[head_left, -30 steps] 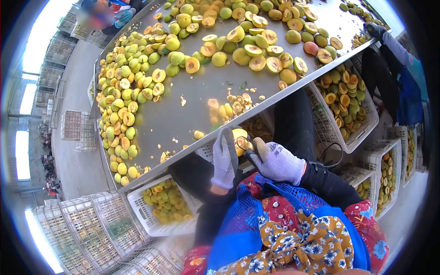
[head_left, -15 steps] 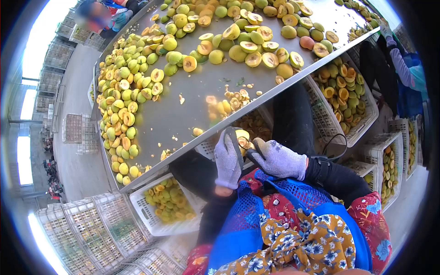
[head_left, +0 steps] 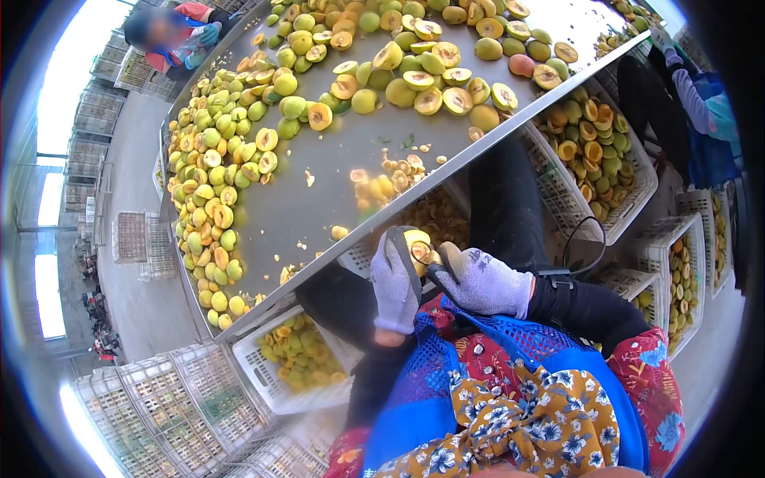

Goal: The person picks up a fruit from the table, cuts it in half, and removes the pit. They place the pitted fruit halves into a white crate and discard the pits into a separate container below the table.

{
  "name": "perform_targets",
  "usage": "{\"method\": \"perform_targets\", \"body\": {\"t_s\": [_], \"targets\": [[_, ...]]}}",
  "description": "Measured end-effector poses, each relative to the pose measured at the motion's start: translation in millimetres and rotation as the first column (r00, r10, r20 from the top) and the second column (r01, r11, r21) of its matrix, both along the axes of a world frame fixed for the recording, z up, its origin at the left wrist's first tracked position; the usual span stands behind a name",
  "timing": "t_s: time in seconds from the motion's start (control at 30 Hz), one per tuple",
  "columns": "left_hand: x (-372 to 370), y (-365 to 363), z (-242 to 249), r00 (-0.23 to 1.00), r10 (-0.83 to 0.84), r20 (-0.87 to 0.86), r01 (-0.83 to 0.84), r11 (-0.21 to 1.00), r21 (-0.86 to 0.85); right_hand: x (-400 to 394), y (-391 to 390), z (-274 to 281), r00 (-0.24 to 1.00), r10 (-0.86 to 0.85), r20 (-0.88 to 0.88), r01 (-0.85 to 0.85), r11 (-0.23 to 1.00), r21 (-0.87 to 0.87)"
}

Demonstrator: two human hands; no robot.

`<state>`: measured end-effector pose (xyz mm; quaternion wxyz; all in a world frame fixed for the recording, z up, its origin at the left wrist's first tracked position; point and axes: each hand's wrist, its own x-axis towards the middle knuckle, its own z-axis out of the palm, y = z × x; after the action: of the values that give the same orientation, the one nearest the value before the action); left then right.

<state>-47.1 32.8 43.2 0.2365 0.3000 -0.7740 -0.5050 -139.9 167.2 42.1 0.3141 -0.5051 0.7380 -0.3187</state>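
My left hand, in a grey-purple knit glove, is closed around a yellow peach half just below the metal table's edge. My right hand, gloved alike, is closed against the fruit's cut face. From its fingers comes a small dark, curved pitting tool that touches the flesh; its handle is hidden in the glove. Both hands are above my lap, close together. Behind them, under the table edge, a crate holds small fruit pieces, partly covered.
The metal table bears many peach halves and a small heap of stones and scraps. White crates of halves stand right and lower left. Stacked crates are at left. Co-workers sit at far left and right.
The view has shifted slightly, and more of the far-left co-worker shows. My hands stay together on the peach half, with the right hand turned a little against its cut face.
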Motion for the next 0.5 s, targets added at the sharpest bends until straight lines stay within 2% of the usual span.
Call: {"method": "perform_targets", "body": {"t_s": [0.07,0.1,0.17,0.2,0.27,0.3,0.33,0.37,0.4,0.43,0.47,0.5], "targets": [[0.7,2.0,-2.6,0.997,0.059,0.044,-0.065,0.984,0.164,5.9,-1.1,-11.7,0.997,-0.031,0.067,0.032,0.999,-0.026],[2.4,4.3,-3.5,0.998,0.057,0.041,-0.061,0.994,0.091,9.1,-0.8,-15.3,0.993,-0.046,0.106,0.050,0.998,-0.036],[3.5,8.3,-2.7,0.998,0.048,0.031,-0.046,0.997,-0.061,11.3,-4.0,-11.5,0.927,-0.096,0.362,0.151,0.980,-0.129],[3.3,11.2,-1.7,0.997,0.075,0.026,-0.074,0.997,-0.027,10.4,-5.4,-8.4,0.870,-0.105,0.481,0.208,0.964,-0.164],[2.0,17.3,-0.2,0.991,0.134,0.015,-0.134,0.990,0.041,2.1,-4.5,-3.5,0.844,0.146,0.516,0.080,0.917,-0.390],[2.2,18.1,-0.8,0.993,0.118,-0.011,-0.118,0.993,0.023,-1.6,-3.6,-0.1,0.815,0.271,0.512,0.025,0.867,-0.498],[2.8,18.6,-1.8,0.994,0.103,-0.036,-0.103,0.995,0.005,-5.0,-1.8,8.2,0.521,0.162,0.838,0.126,0.956,-0.263],[3.3,18.6,-2.8,0.994,0.087,-0.061,-0.088,0.996,-0.015,-8.7,0.6,19.3,0.137,-0.021,0.990,0.120,0.993,0.005],[3.7,16.3,-7.7,0.992,0.053,-0.113,-0.038,0.991,0.130,-11.3,2.3,24.9,-0.253,-0.239,0.938,0.008,0.969,0.249],[5.4,12.6,-15.6,0.986,0.025,-0.167,0.021,0.963,0.268,-6.6,3.6,8.9,-0.576,-0.176,0.798,-0.057,0.983,0.175],[6.7,10.4,-19.5,0.975,0.006,-0.223,0.086,0.913,0.398,-7.1,-1.7,-8.7,-0.863,-0.179,0.473,-0.164,0.984,0.073],[5.7,9.9,-17.6,0.970,-0.019,-0.242,0.137,0.866,0.481,-4.9,2.0,-17.3,-0.872,-0.162,0.463,-0.161,0.986,0.041]]}}
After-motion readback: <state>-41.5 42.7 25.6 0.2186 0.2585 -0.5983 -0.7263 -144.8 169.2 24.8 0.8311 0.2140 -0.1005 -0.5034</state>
